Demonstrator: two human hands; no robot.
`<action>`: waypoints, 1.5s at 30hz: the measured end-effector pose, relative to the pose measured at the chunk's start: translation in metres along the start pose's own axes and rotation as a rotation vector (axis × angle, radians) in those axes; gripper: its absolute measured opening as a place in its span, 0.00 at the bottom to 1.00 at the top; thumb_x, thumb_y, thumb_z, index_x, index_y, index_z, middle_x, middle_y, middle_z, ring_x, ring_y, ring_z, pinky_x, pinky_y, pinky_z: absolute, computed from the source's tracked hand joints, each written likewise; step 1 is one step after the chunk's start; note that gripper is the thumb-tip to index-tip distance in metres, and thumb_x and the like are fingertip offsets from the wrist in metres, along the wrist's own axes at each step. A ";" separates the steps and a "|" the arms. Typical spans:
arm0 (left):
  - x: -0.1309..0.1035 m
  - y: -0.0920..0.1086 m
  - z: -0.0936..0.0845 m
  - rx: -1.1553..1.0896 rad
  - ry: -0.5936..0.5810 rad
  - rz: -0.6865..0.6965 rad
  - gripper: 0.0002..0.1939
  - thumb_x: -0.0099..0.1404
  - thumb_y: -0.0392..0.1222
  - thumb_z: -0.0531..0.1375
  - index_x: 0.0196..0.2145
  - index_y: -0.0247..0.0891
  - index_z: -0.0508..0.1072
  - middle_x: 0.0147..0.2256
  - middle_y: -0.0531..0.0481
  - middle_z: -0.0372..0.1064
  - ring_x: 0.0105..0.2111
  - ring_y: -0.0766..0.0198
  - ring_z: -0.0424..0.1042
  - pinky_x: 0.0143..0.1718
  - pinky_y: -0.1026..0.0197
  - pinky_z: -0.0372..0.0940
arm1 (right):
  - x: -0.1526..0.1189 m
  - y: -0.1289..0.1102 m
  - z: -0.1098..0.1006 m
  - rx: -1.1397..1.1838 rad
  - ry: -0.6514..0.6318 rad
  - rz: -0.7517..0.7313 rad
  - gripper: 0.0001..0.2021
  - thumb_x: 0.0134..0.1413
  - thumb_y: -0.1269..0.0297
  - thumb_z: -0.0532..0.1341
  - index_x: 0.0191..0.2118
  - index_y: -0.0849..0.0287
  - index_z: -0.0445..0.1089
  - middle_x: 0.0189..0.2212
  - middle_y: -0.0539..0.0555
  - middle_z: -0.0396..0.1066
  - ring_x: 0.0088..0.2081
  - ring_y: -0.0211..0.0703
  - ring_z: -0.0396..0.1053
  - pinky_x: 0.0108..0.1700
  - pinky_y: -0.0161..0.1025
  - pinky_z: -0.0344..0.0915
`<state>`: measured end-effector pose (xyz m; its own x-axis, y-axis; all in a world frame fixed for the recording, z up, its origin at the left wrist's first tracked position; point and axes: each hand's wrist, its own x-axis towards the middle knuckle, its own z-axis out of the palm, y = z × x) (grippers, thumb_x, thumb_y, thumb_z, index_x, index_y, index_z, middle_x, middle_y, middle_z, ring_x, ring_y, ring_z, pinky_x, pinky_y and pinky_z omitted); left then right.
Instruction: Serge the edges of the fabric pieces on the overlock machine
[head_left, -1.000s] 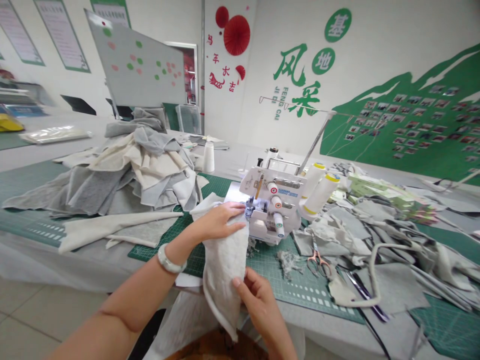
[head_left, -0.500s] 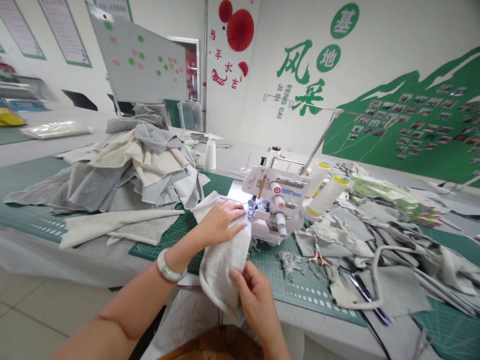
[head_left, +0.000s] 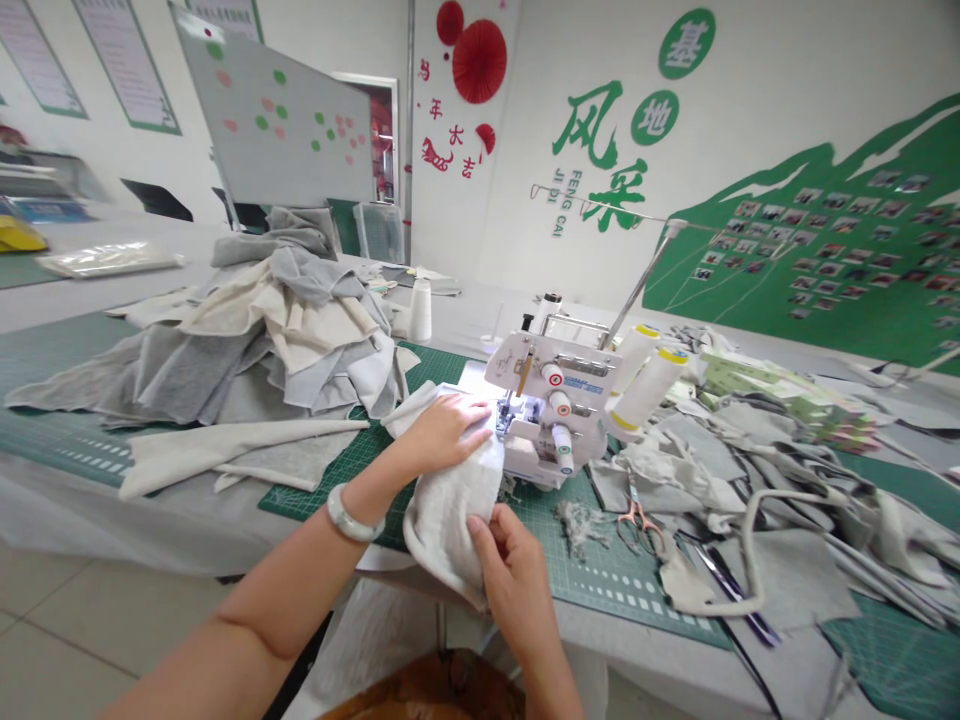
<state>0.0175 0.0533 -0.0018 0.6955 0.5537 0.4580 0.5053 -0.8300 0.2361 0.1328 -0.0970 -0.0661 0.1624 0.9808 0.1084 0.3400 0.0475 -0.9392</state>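
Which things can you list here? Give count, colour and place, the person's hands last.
Sewing machine: one, white, centre
Cloth piece: one, off-white, at the machine
Cloth heap: one, grey and cream, left
Cloth scraps: many, grey and cream, right
Yellow-ended cones: two, white, machine's right side
Plain cone: one, white, left behind machine
Scissors: one pair, orange handles, right
Cutting mats: several, green, under machine and cloths
Whiteboard: one, grey-white, back left
Paper fans: three, red, back centre
Bracelet: one, pale, left wrist
Left hand: one, bare, resting on cloth piece
Right hand: one, bare, pinching cloth piece's right edge

Table [head_left: 461, 318] (pale-covered) | green cutting mat [head_left: 551, 535] | fabric heap [head_left: 281, 325] | sewing machine [head_left: 547, 370] | white thread cone [head_left: 421, 312]
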 end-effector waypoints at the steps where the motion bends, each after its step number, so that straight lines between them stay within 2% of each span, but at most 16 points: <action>1: 0.000 0.003 -0.002 0.019 0.006 0.000 0.16 0.68 0.44 0.55 0.50 0.36 0.72 0.51 0.41 0.70 0.52 0.53 0.68 0.56 0.49 0.61 | 0.001 -0.001 0.001 -0.009 0.002 -0.008 0.16 0.61 0.53 0.53 0.26 0.57 0.59 0.20 0.44 0.55 0.25 0.34 0.53 0.27 0.32 0.48; 5: -0.005 0.017 -0.006 0.057 0.015 -0.031 0.14 0.69 0.43 0.53 0.47 0.34 0.72 0.47 0.42 0.72 0.50 0.53 0.68 0.55 0.49 0.61 | 0.006 -0.002 0.004 -0.047 0.032 -0.048 0.16 0.62 0.54 0.53 0.25 0.57 0.57 0.19 0.44 0.55 0.24 0.34 0.52 0.27 0.33 0.47; 8: -0.012 0.022 -0.001 0.046 -0.009 -0.050 0.13 0.70 0.42 0.53 0.47 0.34 0.72 0.49 0.42 0.71 0.51 0.54 0.68 0.54 0.50 0.62 | 0.009 -0.002 0.005 -0.084 0.059 -0.074 0.16 0.62 0.55 0.53 0.25 0.56 0.56 0.19 0.43 0.56 0.23 0.34 0.52 0.27 0.33 0.46; 15: -0.015 0.013 0.005 0.051 -0.030 -0.043 0.17 0.71 0.43 0.51 0.52 0.34 0.69 0.55 0.41 0.67 0.55 0.53 0.65 0.58 0.50 0.60 | 0.014 -0.004 0.003 -0.127 0.119 -0.094 0.17 0.61 0.55 0.54 0.24 0.56 0.54 0.19 0.44 0.56 0.23 0.34 0.52 0.27 0.33 0.47; 20: -0.010 0.008 0.007 0.067 -0.013 -0.040 0.17 0.71 0.43 0.51 0.52 0.33 0.69 0.54 0.40 0.67 0.55 0.53 0.65 0.58 0.50 0.59 | 0.015 -0.004 0.001 -0.104 0.125 -0.081 0.15 0.61 0.55 0.53 0.26 0.57 0.60 0.20 0.45 0.58 0.24 0.35 0.54 0.28 0.33 0.49; 26: -0.017 0.019 -0.002 0.097 0.052 0.032 0.14 0.72 0.40 0.49 0.48 0.35 0.71 0.50 0.43 0.70 0.52 0.54 0.66 0.56 0.48 0.59 | 0.014 -0.003 0.004 -0.091 0.204 -0.036 0.13 0.61 0.57 0.53 0.30 0.58 0.65 0.23 0.47 0.63 0.26 0.37 0.58 0.30 0.34 0.52; 30: -0.029 0.024 -0.001 0.024 0.028 0.048 0.14 0.72 0.43 0.50 0.46 0.36 0.72 0.49 0.43 0.70 0.50 0.55 0.67 0.54 0.50 0.60 | 0.014 -0.001 0.006 -0.071 0.229 -0.041 0.13 0.61 0.55 0.54 0.29 0.58 0.64 0.23 0.47 0.63 0.26 0.37 0.57 0.29 0.33 0.53; 33: -0.032 0.022 0.002 -0.024 0.033 0.030 0.15 0.72 0.44 0.50 0.50 0.37 0.70 0.51 0.43 0.69 0.53 0.55 0.66 0.57 0.50 0.58 | 0.014 -0.002 0.007 -0.065 0.246 -0.031 0.14 0.61 0.54 0.54 0.31 0.58 0.65 0.24 0.48 0.65 0.27 0.38 0.59 0.30 0.33 0.55; 39: -0.028 0.015 0.002 -0.030 0.018 0.032 0.16 0.72 0.44 0.49 0.50 0.34 0.70 0.52 0.42 0.68 0.54 0.54 0.65 0.59 0.49 0.58 | 0.014 -0.005 0.007 -0.021 0.283 -0.027 0.14 0.60 0.54 0.54 0.37 0.59 0.69 0.31 0.52 0.71 0.31 0.41 0.65 0.35 0.35 0.59; 45: -0.028 0.014 0.002 0.039 0.032 0.069 0.16 0.73 0.41 0.48 0.51 0.36 0.70 0.52 0.41 0.68 0.54 0.54 0.65 0.58 0.47 0.59 | 0.011 -0.002 0.008 -0.009 0.250 0.000 0.14 0.61 0.53 0.53 0.38 0.58 0.68 0.30 0.52 0.71 0.29 0.40 0.65 0.32 0.34 0.59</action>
<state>0.0066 0.0261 -0.0130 0.7128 0.4927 0.4991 0.4771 -0.8623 0.1697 0.1266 -0.0843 -0.0659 0.3857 0.9035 0.1867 0.3480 0.0449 -0.9364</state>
